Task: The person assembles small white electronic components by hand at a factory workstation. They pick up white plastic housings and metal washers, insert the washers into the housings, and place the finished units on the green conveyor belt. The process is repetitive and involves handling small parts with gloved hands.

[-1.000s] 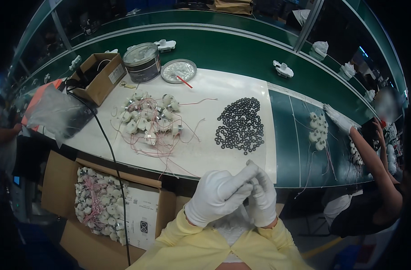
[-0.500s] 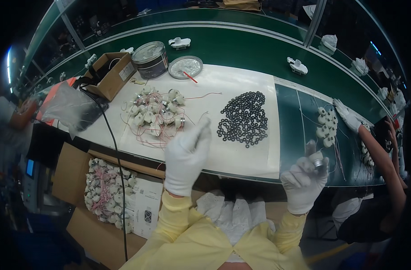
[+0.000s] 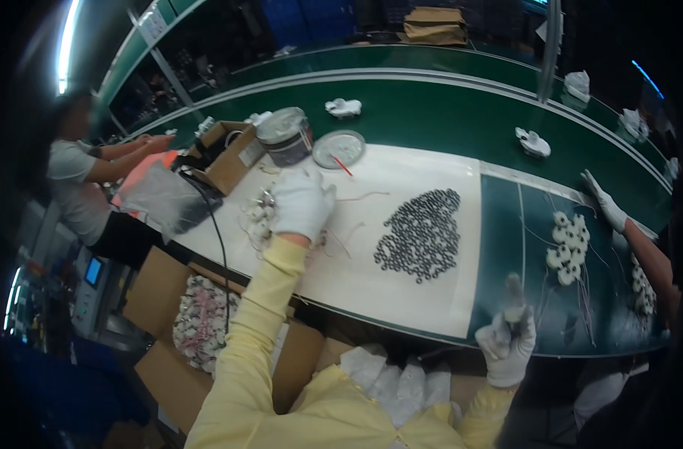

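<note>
My left hand (image 3: 302, 206), in a white glove, is over the pile of small white motor-like parts (image 3: 259, 217) with thin reddish wires. Its fingertips are hidden, so whether they grip anything does not show. At the table's front edge, my gloved right hand (image 3: 506, 350) holds up a small white part with a metal end (image 3: 514, 314), blurred, between its fingers; one fingertip looks grey. Between my hands, many small black rings (image 3: 422, 238) lie spread on the white sheet (image 3: 356, 280).
A tin (image 3: 285, 138), a round lid (image 3: 338, 150) with a red stick, and a cardboard box (image 3: 233, 161) stand at the back. An open carton (image 3: 158, 280) of white parts is below left. More white parts (image 3: 568, 251) lie right, near a co-worker's gloved hand (image 3: 605, 200). Another person (image 3: 83, 168) stands left.
My left hand has moved left and away from me, from beside the black rings to over the pile. My right hand keeps its part raised. The view has shifted, and a person now shows at left.
</note>
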### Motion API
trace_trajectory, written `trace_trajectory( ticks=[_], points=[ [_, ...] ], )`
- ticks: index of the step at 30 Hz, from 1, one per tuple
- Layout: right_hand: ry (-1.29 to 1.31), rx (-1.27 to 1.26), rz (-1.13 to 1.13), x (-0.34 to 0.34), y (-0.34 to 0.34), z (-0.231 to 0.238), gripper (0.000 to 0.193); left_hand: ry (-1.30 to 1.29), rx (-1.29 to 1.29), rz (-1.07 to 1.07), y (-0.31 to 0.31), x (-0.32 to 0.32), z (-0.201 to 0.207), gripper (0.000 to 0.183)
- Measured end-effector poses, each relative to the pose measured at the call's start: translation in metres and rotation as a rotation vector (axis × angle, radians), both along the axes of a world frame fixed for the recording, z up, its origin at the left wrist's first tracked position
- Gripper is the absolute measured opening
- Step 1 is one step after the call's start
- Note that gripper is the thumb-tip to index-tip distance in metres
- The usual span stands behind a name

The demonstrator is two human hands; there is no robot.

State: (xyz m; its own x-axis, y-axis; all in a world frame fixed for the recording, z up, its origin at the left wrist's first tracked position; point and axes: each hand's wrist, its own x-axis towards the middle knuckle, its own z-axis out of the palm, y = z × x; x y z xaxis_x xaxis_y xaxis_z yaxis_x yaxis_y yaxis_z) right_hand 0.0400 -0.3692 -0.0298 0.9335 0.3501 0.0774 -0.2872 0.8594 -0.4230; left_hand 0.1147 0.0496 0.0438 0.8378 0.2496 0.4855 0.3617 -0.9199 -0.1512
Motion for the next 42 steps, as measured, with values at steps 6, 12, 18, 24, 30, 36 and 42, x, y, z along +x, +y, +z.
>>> trace_trajectory(
  ticks=[6, 12, 18, 24, 30, 36, 42],
  points=[
    [0.256, 0.096, -0.068, -0.002, 0.008, 0.022, 0.075, 0.116, 0.049, -0.012, 0.0, -0.002, -0.018, 0.026],
    [0.142, 0.143, 0.08, 0.003, -0.001, 0.005, 0.074, 0.202, -0.083, -0.113, 0.011, -0.014, -0.023, 0.041],
    [0.24, 0.042, 0.035, -0.003, 0.002, 0.017, 0.071, 0.072, -0.121, 0.009, 0.007, -0.022, -0.024, 0.053],
    [0.08, -0.195, -0.102, -0.007, 0.014, 0.017, 0.068, 0.136, -0.137, -0.18, 0.012, -0.02, -0.011, 0.043],
    [-0.486, -0.789, -0.413, -0.014, 0.012, -0.013, 0.063, -0.109, -0.733, -0.198, 0.016, -0.022, 0.019, 0.036],
    [-0.074, -0.138, -0.396, -0.026, 0.002, -0.044, 0.065, -0.674, -1.657, -0.749, 0.064, -0.037, 0.056, 0.02],
    [-0.143, 0.007, -0.237, -0.004, 0.005, -0.019, 0.07, -0.915, -1.94, -0.841, 0.07, -0.07, 0.098, 0.018]
  ],
)
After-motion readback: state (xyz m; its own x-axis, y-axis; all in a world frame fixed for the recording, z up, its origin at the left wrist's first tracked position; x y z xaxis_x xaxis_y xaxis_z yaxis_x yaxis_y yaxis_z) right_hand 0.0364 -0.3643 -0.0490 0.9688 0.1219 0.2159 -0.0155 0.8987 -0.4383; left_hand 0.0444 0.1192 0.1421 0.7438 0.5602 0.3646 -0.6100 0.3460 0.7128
